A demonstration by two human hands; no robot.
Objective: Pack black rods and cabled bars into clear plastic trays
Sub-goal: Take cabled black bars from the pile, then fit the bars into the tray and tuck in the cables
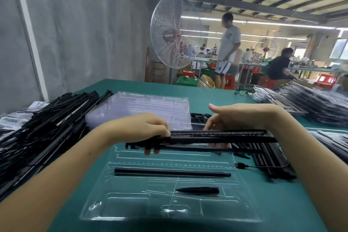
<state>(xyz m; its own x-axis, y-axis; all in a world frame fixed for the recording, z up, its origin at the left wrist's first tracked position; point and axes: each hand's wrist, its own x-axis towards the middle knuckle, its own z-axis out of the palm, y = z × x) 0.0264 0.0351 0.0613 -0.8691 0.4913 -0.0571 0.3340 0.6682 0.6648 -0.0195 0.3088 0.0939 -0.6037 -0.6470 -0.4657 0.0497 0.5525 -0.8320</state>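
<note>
A clear moulded plastic tray (98,211) lies nearest on the green table (207,96). It holds one long round black rod (172,172) in a middle slot and one short tapered black piece (197,190) nearer. Above its far edge, the left hand (145,128) curls round one end of a bundle of long black bars (216,135); their exact count is unclear. The right hand (237,117) grips them midway, thumb out. One stack of empty clear trays (146,107) sits beyond.
</note>
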